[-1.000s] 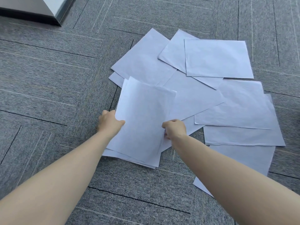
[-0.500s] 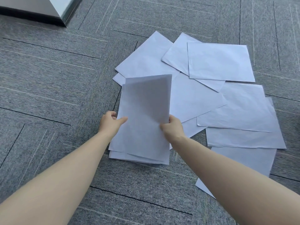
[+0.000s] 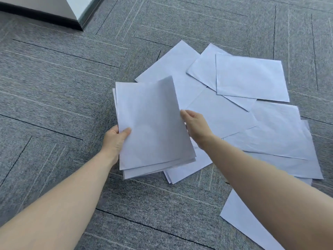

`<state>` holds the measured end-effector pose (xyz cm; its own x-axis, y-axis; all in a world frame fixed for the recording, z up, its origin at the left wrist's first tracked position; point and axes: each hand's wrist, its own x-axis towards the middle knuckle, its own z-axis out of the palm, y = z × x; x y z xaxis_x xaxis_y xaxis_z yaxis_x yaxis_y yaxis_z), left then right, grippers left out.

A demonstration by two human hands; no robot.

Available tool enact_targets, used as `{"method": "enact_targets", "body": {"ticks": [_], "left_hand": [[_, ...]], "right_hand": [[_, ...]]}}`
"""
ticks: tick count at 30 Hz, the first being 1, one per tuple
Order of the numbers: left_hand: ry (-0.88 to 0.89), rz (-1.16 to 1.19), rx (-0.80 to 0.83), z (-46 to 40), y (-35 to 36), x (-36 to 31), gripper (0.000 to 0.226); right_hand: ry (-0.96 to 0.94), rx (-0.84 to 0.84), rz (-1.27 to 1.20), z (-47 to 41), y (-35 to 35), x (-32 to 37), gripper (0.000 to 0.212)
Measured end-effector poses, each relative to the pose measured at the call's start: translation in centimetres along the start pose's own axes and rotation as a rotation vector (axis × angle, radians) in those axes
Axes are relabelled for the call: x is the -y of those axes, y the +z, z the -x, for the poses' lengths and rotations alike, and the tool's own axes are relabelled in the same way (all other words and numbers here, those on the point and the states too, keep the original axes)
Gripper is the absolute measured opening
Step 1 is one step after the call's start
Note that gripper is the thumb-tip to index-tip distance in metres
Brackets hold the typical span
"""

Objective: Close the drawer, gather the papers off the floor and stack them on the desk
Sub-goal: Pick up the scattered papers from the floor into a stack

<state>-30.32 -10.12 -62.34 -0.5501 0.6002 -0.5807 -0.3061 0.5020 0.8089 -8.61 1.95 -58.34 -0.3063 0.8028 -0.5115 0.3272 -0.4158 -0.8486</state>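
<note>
A small stack of white papers (image 3: 151, 127) is lifted off the grey carpet. My left hand (image 3: 115, 139) grips its left edge, thumb on top. My right hand (image 3: 195, 127) is at the stack's right edge, fingers curled against it. Several more loose white sheets (image 3: 252, 78) lie overlapping on the floor to the right and behind. One more sheet (image 3: 241, 224) lies partly under my right forearm. The drawer and the desk top are not in view.
Grey carpet tiles (image 3: 54, 87) cover the floor all around. At the top left is a dark base with a pale corner panel (image 3: 75, 8), some piece of furniture or wall.
The stack has risen off the floor and shifted left; sheets that lay under it now show beneath. My right hand moved up along the stack's right edge.
</note>
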Motion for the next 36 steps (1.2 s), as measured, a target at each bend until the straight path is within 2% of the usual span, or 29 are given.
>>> {"method": "enact_targets", "body": {"ticks": [2,5,7,12,18,25,30,33,36], "left_hand": [[0.010,0.012,-0.080,-0.1,-0.9,0.3,0.012],[0.003,-0.007,-0.177,0.0,-2.3,1.2,0.010],[-0.007,-0.019,-0.208,0.1,-3.0,1.8,0.007],[-0.013,-0.014,-0.265,0.6,-3.5,2.3,0.005],[-0.029,-0.024,-0.294,0.6,-3.8,2.3,0.007],[-0.019,0.008,-0.273,1.0,-4.1,2.1,0.010],[-0.039,0.036,-0.298,1.5,-4.9,2.1,0.009],[-0.050,0.069,-0.307,1.7,-5.2,2.2,0.010],[-0.058,0.077,-0.306,2.0,-5.1,2.3,0.012]], "right_hand": [[-0.010,-0.031,0.111,-1.6,0.2,0.3,0.026],[-0.118,-0.078,0.640,-3.6,0.6,0.3,0.036],[-0.172,-0.056,0.907,-4.3,1.3,0.4,0.045],[-0.207,-0.005,1.260,-5.9,3.4,0.0,0.053],[-0.168,-0.005,1.398,-6.8,5.5,-0.4,0.064],[-0.140,-0.091,1.505,-7.1,7.1,-0.7,0.052],[-0.274,-0.139,1.574,-7.5,6.2,-0.7,0.041],[-0.321,-0.131,1.470,-7.6,5.3,0.5,0.027],[-0.229,-0.164,1.249,-7.4,4.8,1.6,0.019]]}}
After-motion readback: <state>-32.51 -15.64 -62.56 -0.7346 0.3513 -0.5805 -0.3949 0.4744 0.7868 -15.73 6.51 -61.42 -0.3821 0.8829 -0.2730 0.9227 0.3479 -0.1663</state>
